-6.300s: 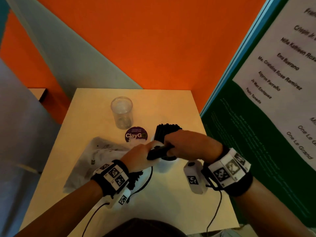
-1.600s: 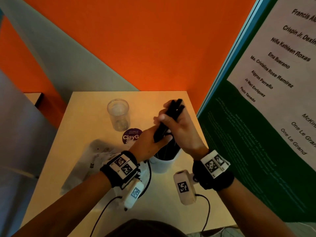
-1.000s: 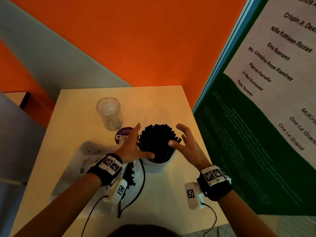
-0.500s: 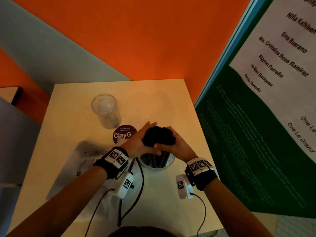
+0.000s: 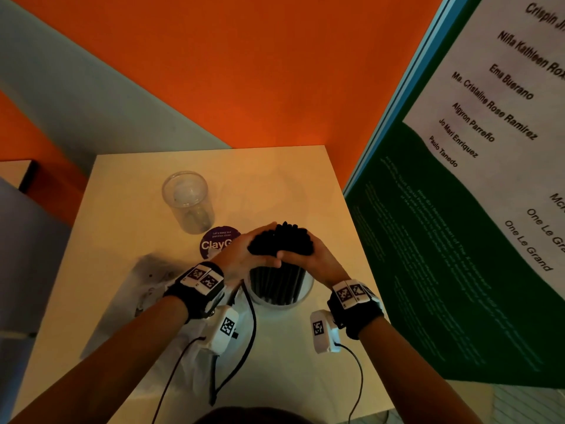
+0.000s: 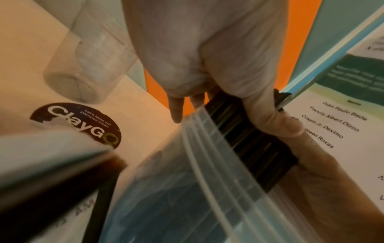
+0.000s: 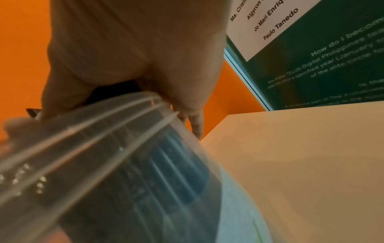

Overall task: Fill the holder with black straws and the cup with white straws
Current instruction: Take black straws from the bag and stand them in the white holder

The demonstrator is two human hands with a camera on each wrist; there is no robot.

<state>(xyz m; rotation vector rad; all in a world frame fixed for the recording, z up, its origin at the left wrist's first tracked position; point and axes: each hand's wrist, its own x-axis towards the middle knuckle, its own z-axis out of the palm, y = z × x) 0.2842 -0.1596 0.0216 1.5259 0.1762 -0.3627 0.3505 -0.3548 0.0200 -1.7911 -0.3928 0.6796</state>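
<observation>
While a clear cup (image 5: 190, 201) stands toward the left of the worktop (image 5: 128, 228) with no straws visible in it, a round sticker (image 5: 217, 243) lies just beside it. Further right, the left hand (image 5: 241, 255) and right hand (image 5: 312, 258) wrap around a bundle of black straws (image 5: 282, 241), whose lower ends stand inside the holder (image 5: 279, 296).

A round purple sticker (image 5: 217, 243) printed "ClayGo" is seen stuck to the beige table (image 5: 287, 185). A crumpled clear plastic bag (image 5: 146, 280) is laid on the table's left part. An orange wall (image 5: 275, 71) is noted behind; a green-and-white poster (image 5: 477, 191) with printed names is mounted at right.
</observation>
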